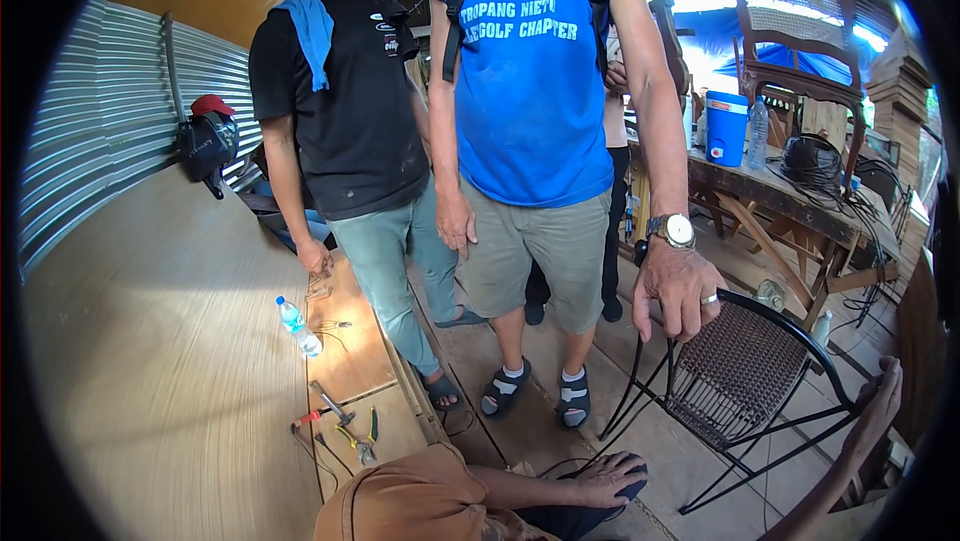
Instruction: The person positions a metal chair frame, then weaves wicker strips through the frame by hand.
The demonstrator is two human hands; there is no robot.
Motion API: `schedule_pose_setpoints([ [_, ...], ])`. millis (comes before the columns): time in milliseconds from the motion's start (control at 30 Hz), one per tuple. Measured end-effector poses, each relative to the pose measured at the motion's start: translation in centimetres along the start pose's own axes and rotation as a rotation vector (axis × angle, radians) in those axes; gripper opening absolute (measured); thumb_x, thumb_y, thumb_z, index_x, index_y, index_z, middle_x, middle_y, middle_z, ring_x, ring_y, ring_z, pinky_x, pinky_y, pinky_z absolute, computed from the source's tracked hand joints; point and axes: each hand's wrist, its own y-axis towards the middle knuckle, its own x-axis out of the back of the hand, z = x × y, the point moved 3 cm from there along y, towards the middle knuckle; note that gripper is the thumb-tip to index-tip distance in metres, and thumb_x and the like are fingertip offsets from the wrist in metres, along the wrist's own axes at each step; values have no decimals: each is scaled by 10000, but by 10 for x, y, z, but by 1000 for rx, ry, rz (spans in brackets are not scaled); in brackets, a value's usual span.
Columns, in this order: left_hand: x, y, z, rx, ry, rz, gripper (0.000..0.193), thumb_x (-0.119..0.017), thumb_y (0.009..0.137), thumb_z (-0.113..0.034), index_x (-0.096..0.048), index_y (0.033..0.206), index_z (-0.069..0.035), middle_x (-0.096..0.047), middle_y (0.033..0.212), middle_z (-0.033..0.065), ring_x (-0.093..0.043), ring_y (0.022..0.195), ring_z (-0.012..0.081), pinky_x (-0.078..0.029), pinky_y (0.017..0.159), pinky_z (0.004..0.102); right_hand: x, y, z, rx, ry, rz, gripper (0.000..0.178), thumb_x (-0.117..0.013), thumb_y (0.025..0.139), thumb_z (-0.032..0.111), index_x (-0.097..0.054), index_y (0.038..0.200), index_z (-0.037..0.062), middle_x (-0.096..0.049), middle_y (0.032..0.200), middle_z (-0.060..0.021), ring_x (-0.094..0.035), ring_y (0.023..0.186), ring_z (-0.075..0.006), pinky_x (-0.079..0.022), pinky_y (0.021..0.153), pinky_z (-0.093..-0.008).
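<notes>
A chair (742, 371) with brown woven seat and black frame stands on the floor (540, 426), at the right. The right hand (880, 401) is flat, with fingers extended, at its frame; whether it touches, I cannot tell. The left hand (608, 483) lies with fingers loosely spread on something dark. A standing person's hand (685, 286) rests on the chair's top. Behind, a tabletop (725, 178) carries a blue cooler (726, 131).

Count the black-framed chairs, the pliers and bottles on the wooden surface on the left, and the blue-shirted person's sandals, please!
Black-framed chairs: 1
Pliers: 1
Bottles: 1
Sandals: 2
Total: 5
</notes>
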Motion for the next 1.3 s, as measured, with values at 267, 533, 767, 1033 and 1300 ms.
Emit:
schedule_pose_setpoints([
  [267, 25, 8, -8, 42, 125, 166, 576, -597, 745, -232, -385, 1270, -125, -268, 1348, 109, -315, 1203, 280, -308, 966, 442, -2, -3, 6, -13, 45, 36, 315, -404, 925, 349, -552, 903, 71, -307, 589, 51, -291, 510, -34, -230, 456, -199],
  [533, 264, 15, -61, -528, -1050, -505, 421, -467, 881, -89, -343, 1279, -24, -531, 1056, 100, -533, 960, 164, -406, 874, 309, 2, -6, 13, -2, 14, 16, 345, -405, 923, 360, -547, 914, 46, -319, 549, 43, -296, 485, -37, -230, 442, -203],
  [767, 116, 51, -12, 16, -883, -212, 230, -473, 886, -102, -514, 1096, -16, -549, 1036, 62, -526, 946, 129, -410, 818, 245, -1, -7, 15, -24, 18, 58, 366, -405, 922, 366, -552, 912, 32, -338, 538, 34, -317, 470, -41, -236, 433, -198],
  [1033, 2, 24, -17, -179, 113, -96, 449, -598, 748, -278, -504, 1137, -76, -413, 1223, 103, -327, 1188, 302, -305, 946, 445, -2, -8, 17, 14, -23, 83, 359, -380, 930, 364, -541, 899, 44, -327, 550, 34, -310, 485, -38, -225, 441, -200],
  [1300, -17, 36, -17, -48, 60, 69, 406, -551, 789, -281, -474, 1150, -111, -369, 1266, 85, -260, 1231, 318, -239, 990, 464, -1, -11, 26, -6, -28, 77, 361, -376, 928, 358, -542, 855, 46, -337, 542, 31, -320, 479, -38, -235, 440, -202],
])
